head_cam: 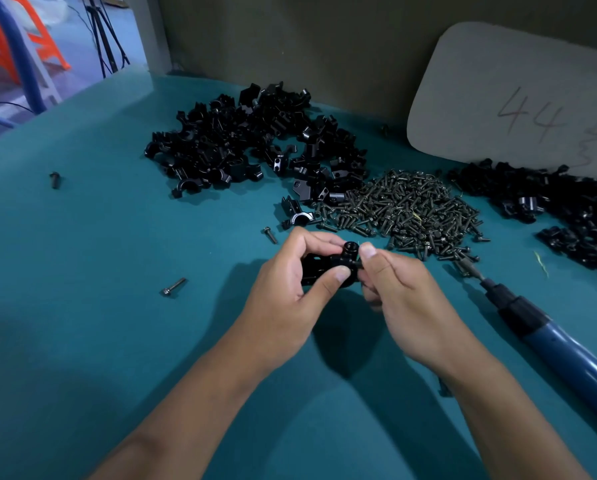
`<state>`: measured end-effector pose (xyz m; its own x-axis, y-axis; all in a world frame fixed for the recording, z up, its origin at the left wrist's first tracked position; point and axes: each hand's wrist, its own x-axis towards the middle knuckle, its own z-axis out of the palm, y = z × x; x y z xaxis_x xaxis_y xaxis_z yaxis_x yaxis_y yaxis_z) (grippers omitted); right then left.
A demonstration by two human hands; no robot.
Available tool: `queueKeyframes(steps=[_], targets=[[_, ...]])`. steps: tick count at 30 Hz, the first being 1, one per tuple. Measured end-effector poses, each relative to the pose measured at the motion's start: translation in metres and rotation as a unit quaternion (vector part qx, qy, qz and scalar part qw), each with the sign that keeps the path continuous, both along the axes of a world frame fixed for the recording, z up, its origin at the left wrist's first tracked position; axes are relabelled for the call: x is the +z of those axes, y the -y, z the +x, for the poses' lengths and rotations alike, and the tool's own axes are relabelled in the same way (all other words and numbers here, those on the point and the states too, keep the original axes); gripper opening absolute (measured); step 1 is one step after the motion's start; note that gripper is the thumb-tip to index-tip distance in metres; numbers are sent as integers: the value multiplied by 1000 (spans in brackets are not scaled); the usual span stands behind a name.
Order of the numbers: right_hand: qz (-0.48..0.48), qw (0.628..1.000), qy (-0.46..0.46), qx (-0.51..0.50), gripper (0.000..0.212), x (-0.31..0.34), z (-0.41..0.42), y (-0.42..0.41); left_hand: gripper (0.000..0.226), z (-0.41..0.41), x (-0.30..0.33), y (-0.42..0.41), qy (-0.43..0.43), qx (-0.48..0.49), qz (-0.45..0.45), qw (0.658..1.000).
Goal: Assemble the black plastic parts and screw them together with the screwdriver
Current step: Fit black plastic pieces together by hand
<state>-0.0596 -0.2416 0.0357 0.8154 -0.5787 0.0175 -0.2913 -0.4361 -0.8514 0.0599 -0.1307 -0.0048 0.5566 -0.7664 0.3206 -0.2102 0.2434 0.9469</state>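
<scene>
My left hand (290, 289) grips a black plastic part (319, 266) above the teal table, thumb across its front. My right hand (399, 289) pinches the right end of that part, where a small round black piece (350, 247) sits on top; what lies between the right fingers is hidden. The blue-handled screwdriver (546, 336) lies on the table to the right of my right hand, tip toward the screws. A heap of dark screws (408, 211) lies just beyond my hands.
A large pile of black plastic parts (252, 143) sits at the back centre, another pile (560, 209) at the right. Loose screws (174, 287) (270, 234) (54, 179) lie on the teal table (99, 237). A grey card (518, 95) leans on the wall.
</scene>
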Motion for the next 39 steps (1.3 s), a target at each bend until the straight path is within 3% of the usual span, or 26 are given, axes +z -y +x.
queueKeyframes(steps=[8, 14, 19, 23, 28, 30, 39], targets=[[-241, 960, -118, 77, 40, 11, -11, 6, 14, 2, 1, 1, -46, -16, 14, 999], [-224, 968, -98, 62, 43, 5, -8, 5, 13, 2, 2, 0, -50, -40, 11, 998], [-60, 995, -79, 16, 53, 6, -7, 4, 12, 0, 1, 0, -34, -34, 13, 999], [-225, 966, -128, 7, 48, 11, -12, 2, 12, 0, 1, 0, -45, -30, 15, 998], [-273, 955, -109, 44, 27, 16, -15, 7, 13, 1, 2, 0, -52, -18, 12, 998], [-294, 948, -112, 51, 30, 14, -14, 8, 13, 0, 2, 0, -53, -19, 11, 998], [-181, 981, -55, -35, 45, -4, -2, -1, 14, 0, 0, 1, -30, -3, 6, 1000]])
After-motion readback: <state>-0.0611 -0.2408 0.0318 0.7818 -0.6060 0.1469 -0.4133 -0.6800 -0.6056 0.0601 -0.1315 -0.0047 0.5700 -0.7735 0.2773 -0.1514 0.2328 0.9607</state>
